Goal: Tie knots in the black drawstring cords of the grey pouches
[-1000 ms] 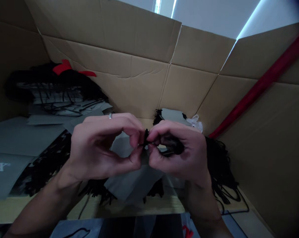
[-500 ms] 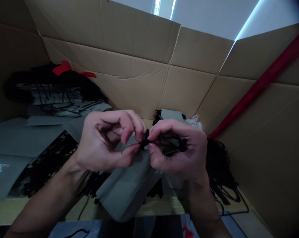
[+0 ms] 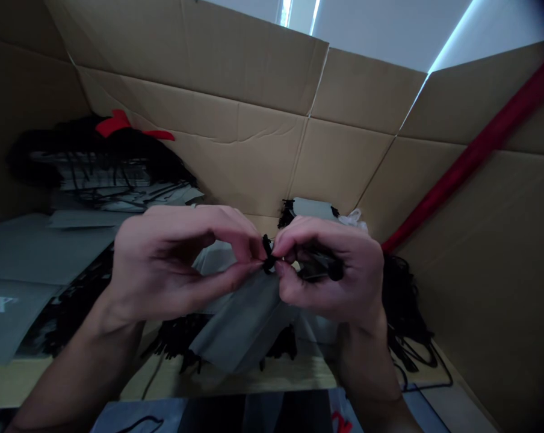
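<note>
Both hands meet in the middle over a black cord that looks knotted. My left hand pinches one side of it between thumb and forefinger. Thumb and forefinger of my right hand pinch the other side, and a thin dark tool or cord with a rounded black end lies across that palm; its kind I cannot make out. Just below the fingers hangs a grey bag, tilted, and the cord seems to belong to it. The fingers partly hide the knot.
Stacked grey bags with black cords and a red strip stand at the left. More grey bags lie in front of them. Black cords are heaped at the right. Cardboard walls enclose the wooden table; a red strap slants along the right.
My left hand has turned and its fingers have straightened, with the wrist shifted left. The knot is slightly farther right, and the grey bag has swung up and right. My right hand barely moved.
</note>
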Tool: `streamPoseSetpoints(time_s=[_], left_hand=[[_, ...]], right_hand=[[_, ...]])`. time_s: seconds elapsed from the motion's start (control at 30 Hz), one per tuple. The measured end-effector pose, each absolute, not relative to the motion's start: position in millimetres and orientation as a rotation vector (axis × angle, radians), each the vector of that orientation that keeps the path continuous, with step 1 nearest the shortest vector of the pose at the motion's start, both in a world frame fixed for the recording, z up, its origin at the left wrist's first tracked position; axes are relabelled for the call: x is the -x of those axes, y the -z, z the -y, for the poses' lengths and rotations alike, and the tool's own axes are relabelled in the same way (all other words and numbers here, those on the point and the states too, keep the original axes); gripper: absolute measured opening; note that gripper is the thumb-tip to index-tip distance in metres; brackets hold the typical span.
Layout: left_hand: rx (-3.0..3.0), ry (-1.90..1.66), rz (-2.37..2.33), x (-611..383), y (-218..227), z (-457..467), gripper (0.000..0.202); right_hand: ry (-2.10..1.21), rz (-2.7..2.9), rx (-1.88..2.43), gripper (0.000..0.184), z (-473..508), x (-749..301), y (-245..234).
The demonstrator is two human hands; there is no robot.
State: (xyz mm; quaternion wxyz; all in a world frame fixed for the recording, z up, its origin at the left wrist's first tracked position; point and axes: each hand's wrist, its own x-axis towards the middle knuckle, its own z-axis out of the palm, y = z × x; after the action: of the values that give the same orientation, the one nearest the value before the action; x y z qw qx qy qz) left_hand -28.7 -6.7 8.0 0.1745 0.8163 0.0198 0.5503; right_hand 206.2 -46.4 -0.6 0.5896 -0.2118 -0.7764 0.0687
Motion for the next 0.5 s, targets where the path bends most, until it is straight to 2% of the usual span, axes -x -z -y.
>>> streamPoseSetpoints(time_s=[0.1,0.4,0.5], left_hand=[[-2.423,-1.564,-0.074,32,-11,7,0.025],[-2.519,-1.508,-0.118,40,-9,14,0.01],[-2.506,-1.552,-0.169,40,-5,22,0.012]], right_hand=[[-0.19,1.821,0.5,0.028,46,-207,-1],[-0.327,1.808,0.563,0.016,54,-206,-13],[-0.357,1.789,0.606,0.013,57,-206,-14]])
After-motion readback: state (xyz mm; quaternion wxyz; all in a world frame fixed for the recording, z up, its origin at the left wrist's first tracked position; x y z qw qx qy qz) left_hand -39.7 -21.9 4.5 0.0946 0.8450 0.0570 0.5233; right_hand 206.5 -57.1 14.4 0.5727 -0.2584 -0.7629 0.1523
